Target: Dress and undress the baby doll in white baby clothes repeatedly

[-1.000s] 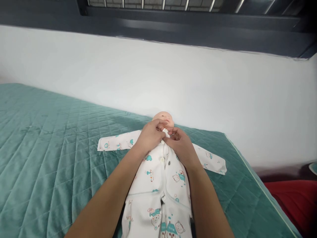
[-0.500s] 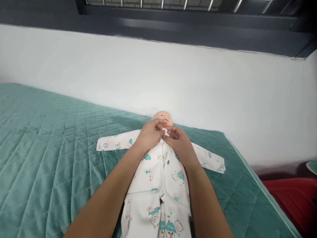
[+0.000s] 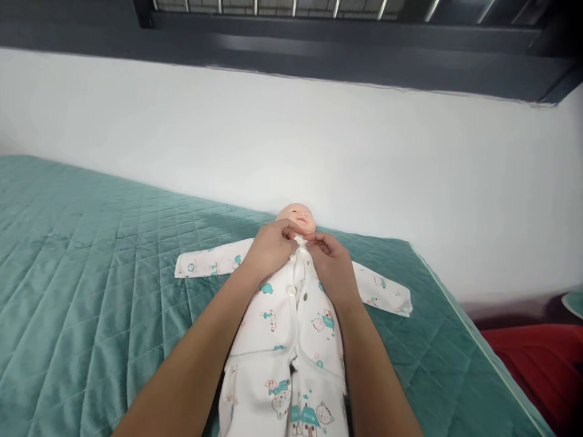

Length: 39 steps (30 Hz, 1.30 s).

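A baby doll [image 3: 296, 213] lies on its back, dressed in a white printed baby jacket [image 3: 269, 328] and matching trousers [image 3: 255, 400]. The jacket's sleeves stretch out to both sides. Just under the doll's chin, my left hand [image 3: 274, 246] pinches the left side of the jacket's collar. Opposite it, my right hand [image 3: 331, 261] has its fingers closed on the collar's right side. A white button [image 3: 292, 291] shows lower on the left front edge, where the two fronts lie parted. My fingertips partly hide the collar.
A green quilted bedspread [image 3: 113, 261] lies under the doll. Beyond the doll's head rises a white wall [image 3: 255, 133], with a dark window frame [image 3: 319, 54] and bars above. Something red [image 3: 537, 358] sits past the bed's right edge.
My hands have drawn slightly apart at the collar, and more of the neckline and the doll's mouth shows. The view has shifted a little.
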Tool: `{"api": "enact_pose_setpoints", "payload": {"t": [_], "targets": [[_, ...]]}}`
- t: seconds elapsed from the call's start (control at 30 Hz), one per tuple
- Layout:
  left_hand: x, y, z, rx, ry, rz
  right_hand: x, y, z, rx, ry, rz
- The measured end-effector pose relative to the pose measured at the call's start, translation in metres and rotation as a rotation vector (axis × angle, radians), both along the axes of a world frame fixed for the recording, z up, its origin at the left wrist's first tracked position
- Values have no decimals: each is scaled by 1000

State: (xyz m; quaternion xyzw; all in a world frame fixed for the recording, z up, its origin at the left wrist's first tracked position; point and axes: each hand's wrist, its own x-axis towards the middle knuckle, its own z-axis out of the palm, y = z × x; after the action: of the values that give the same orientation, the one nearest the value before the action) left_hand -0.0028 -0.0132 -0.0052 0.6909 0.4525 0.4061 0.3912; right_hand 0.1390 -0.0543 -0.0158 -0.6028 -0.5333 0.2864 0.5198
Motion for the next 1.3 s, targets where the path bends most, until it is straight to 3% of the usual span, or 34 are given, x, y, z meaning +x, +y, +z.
{"api": "enact_pose_setpoints", "payload": {"t": [0.33,0.7,0.97,1.2,1.3], "targets": [[-4,0,5,33,107,-89,3,-2,-1,110,-260,14],[-2,13,-4,33,183,23,4,-2,-2,196,-299,58],[-2,16,-5,94,86,25,1,-2,0,117,-281,39],[-2,11,-2,44,202,-7,2,1,1,-17,-271,91],[-2,8,-1,91,237,5,1,0,2,-89,-247,63]]}}
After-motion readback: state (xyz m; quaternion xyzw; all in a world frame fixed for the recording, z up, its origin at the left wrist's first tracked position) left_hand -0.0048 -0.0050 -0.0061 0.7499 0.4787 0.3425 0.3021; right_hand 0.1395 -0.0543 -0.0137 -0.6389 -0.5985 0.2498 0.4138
